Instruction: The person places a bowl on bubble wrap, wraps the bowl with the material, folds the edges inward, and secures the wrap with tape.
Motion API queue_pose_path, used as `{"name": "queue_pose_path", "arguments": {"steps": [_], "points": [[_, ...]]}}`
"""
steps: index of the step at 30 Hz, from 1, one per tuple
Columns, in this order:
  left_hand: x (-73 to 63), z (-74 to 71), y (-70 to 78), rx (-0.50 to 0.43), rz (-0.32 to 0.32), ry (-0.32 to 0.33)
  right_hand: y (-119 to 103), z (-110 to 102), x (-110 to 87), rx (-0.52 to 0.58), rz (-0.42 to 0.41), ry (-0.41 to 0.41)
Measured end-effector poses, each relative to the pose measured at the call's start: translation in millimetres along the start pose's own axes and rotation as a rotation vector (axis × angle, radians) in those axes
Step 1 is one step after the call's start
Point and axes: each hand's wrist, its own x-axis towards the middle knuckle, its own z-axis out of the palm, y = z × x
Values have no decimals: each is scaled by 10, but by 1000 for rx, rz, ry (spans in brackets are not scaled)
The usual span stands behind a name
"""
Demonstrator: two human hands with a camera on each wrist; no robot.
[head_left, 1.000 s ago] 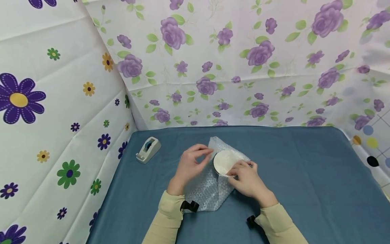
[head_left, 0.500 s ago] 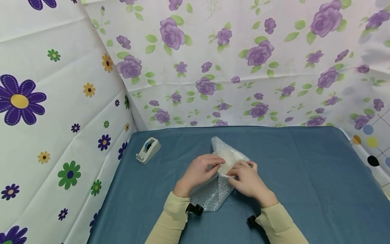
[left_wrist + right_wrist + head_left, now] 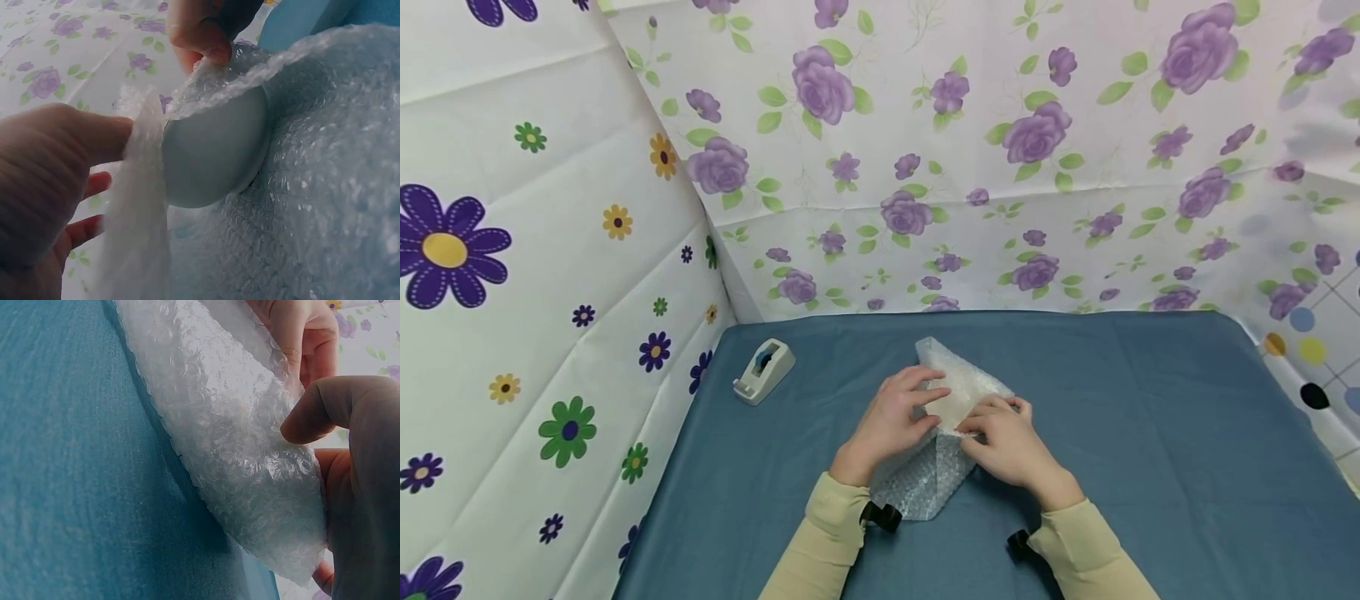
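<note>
A sheet of clear bubble wrap lies on the table, folded partly round a white round object. In the left wrist view the object's smooth pale end shows between the layers; its kind is unclear. My left hand touches the left flap of the wrap, fingers fairly straight and a little spread. On the other side, my right hand pinches the folded wrap, thumb on the near layer and fingers behind, as the right wrist view shows. From the head view, the wrap covers the round object.
A white tape dispenser with a blue roll stands at the table's back left. Blue cloth covers the table. Flowered sheets hang behind and to the left. A dark strap device sits on the left wrist.
My left hand has moved right and brought the bubble wrap flap over the white round object, then spread its fingers slightly. My right hand keeps its place and pinch.
</note>
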Motion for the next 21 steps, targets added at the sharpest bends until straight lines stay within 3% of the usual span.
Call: {"name": "queue_pose_path", "arguments": {"steps": [5, 9, 16, 21], "points": [[-22, 22, -23, 13, -23, -181, -3, -14, 4, -1, -7, -5], [-49, 43, -34, -18, -68, -264, -11, -40, 4, -12, -4, -44], [-78, 32, -18, -78, -121, -294, 15, -99, -8, -26, -51, -73], [-75, 29, -6, -82, -142, -304, 14, -122, -3, -53, -105, 66]]}}
